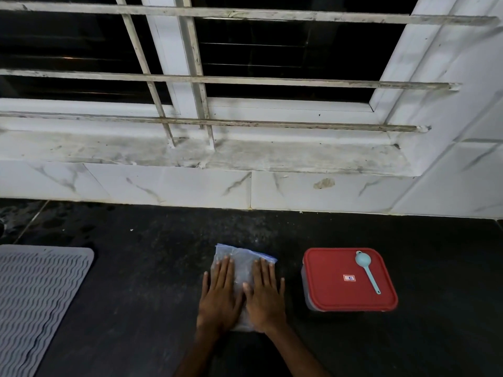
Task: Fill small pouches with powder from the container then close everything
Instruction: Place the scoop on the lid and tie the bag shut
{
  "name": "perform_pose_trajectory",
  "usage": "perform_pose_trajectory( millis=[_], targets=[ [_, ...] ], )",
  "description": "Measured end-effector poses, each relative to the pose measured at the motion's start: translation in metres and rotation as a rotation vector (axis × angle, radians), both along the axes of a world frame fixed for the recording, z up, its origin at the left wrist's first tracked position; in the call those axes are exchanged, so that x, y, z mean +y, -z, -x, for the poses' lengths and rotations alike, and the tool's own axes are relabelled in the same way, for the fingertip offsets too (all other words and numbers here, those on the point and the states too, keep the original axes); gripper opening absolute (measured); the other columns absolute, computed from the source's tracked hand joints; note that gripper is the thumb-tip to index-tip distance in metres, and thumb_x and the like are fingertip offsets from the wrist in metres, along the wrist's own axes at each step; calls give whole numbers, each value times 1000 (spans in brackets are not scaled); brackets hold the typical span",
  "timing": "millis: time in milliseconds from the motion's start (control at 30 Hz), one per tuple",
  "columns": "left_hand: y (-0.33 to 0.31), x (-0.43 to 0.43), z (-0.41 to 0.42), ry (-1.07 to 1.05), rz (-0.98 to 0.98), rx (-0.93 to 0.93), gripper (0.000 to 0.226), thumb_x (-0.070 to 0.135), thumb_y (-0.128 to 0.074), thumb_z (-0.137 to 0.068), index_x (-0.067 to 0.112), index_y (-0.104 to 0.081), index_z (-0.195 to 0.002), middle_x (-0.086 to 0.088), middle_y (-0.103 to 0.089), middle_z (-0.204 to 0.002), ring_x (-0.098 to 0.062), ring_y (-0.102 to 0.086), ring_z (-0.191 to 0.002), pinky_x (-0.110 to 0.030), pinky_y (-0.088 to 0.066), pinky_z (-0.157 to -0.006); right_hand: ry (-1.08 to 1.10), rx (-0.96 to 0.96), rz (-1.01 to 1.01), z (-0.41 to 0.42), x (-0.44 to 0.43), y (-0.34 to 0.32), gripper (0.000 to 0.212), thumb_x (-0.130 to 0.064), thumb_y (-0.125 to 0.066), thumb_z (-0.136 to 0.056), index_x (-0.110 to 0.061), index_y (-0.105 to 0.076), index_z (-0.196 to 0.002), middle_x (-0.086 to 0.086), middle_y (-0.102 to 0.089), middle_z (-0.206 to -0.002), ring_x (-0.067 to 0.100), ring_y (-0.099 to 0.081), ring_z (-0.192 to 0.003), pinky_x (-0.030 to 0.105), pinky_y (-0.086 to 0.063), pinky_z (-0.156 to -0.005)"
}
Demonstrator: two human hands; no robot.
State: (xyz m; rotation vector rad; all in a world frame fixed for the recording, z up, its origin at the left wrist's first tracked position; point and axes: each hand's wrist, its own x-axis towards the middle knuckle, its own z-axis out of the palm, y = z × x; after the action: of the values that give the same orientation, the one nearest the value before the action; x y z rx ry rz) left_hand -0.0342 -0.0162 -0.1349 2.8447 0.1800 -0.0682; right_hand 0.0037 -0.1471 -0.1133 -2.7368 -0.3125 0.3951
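Clear plastic bag [239, 263] at lower centre on dark counter [136, 268], contents indistinct, lower half covered, long axis running up-frame, blue zip edge farthest, left hand [220, 297] and right hand [265, 296] flat, fingers straight, pressing it, red-lidded container [349, 280] to the right, closed, spoon [366, 266] on lid.

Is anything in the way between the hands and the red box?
Nothing lies on the counter between the right hand and the container. But its red lid is on, with a blue spoon lying on top, in the way of what is inside. The left hand and right hand rest flat on the plastic bag.
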Motion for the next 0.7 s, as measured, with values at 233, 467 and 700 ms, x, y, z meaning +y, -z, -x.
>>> perform_pose_trajectory(
  millis=[233,467,700],
  targets=[
    [8,-1,4,-134,-55,31,74,61,-11,-94,20,-23,-154,-6,-20,-161,-23,-18,-149,-46,-1,-119,-34,-78,156,-9,-6,20,78,-71,-15,-93,-23,-30,-152,8,-23,-161,33,-20,-148,61,-13,-113],
    [-8,-3,-14,-209,-54,-26,69,53,-33,-88,9,-52,-139,-11,-47,-148,-27,-45,-136,-54,0,-115,-50,-194,206,-37,-1,12,68,-61,-27,-94,-17,-47,-142,11,-36,-155,36,-28,-145,67,-9,-112],
    [0,16,-36,48,11,-148,60,30,-30,-95,5,-31,-150,-11,-21,-160,-21,-13,-150,-39,-11,-120,-274,-280,112,-35,30,21,68,-42,-34,-93,-17,-19,-155,5,-14,-163,20,-17,-149,49,-16,-115]
  ],
)
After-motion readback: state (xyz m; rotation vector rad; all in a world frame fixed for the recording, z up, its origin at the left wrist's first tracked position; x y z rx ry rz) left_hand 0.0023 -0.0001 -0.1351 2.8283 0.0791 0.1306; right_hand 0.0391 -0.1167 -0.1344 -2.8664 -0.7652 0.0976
